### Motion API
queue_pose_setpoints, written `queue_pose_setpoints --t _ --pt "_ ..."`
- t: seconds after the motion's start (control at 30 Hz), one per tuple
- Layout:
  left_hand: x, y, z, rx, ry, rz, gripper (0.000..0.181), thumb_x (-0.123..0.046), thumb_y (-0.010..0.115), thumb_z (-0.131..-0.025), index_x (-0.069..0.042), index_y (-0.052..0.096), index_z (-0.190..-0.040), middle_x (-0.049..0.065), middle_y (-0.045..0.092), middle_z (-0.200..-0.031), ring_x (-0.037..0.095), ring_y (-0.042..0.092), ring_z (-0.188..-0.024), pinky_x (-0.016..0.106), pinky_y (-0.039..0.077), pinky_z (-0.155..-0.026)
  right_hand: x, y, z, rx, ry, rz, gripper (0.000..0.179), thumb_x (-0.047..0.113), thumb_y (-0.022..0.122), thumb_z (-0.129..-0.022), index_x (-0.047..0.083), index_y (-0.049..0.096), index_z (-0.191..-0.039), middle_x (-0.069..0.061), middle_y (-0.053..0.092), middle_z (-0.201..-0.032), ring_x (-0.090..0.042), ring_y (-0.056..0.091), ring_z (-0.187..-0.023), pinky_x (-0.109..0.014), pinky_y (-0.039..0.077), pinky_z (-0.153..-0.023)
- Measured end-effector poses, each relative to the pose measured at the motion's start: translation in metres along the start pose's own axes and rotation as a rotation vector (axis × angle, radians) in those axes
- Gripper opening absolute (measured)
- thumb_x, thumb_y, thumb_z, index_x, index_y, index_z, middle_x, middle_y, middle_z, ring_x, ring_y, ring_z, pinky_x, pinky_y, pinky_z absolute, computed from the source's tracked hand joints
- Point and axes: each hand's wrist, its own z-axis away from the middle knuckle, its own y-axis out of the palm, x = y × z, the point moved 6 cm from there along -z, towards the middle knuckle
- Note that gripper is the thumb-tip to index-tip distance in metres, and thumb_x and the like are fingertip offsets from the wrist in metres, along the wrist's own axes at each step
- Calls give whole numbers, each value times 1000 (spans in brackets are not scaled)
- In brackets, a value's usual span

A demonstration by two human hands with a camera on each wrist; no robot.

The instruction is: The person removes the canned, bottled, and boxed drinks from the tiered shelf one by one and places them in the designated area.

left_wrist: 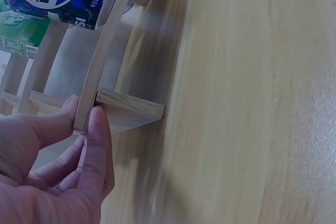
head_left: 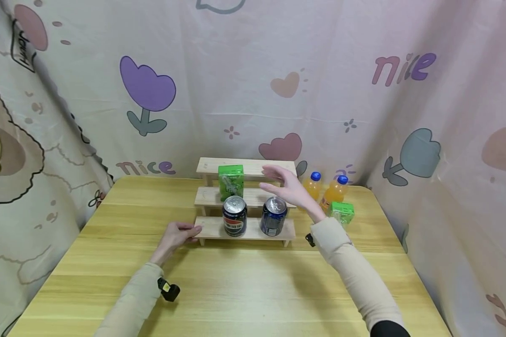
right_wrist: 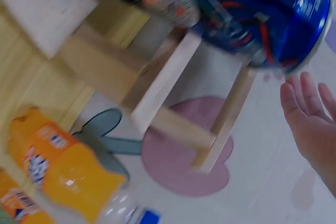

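Observation:
A three-tier wooden rack (head_left: 212, 164) stands toward the back of the table. My left hand (head_left: 176, 238) pinches the left end of its lowest board between thumb and fingers; the left wrist view shows this grip (left_wrist: 84, 129) up close. On that board stand a dark blue cola can (head_left: 234, 220) and, to its right, another blue can (head_left: 274, 217). A green drink carton (head_left: 231, 182) is upright on the middle board. With fingers stretched out and nothing in them, my right hand (head_left: 291, 187) hovers above the right can, overlapping the upper boards in the head view.
Right of the rack stand two orange juice bottles with blue caps (head_left: 312, 186) (head_left: 334, 193). A second green carton (head_left: 341, 213) is in front of them. A printed curtain (head_left: 236, 84) hangs behind the wooden table (head_left: 244, 290) and along its sides.

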Motion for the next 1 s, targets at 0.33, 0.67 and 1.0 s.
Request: queue_pose_setpoints --t 0.33,0.67,1.0 --pt "1 0 -1 -1 -16 12 42 -7 69 -95 22 57 -122 2 70 -86 5 69 -68 21 65 -72 20 33 -36 110 16 19 66 21 70 -96 3 39 -152 -18 48 -152 -34 50 -140 -46 43 -121" --pt "1 -1 0 -1 -10 -28 39 -9 70 -95 19 60 -120 4 71 -90 8 71 -71 26 66 -76 19 49 -57 128 39 84 61 22 68 -98 4 43 -150 -17 56 -138 -32 59 -126 -41 53 -111" --pt "1 0 1 1 -18 4 44 -8 70 -95 21 56 -123 5 71 -90 6 70 -70 22 66 -73 22 52 -61 102 21 128 43 16 67 -98 0 54 -136 -18 58 -133 -34 63 -120 -38 58 -104"
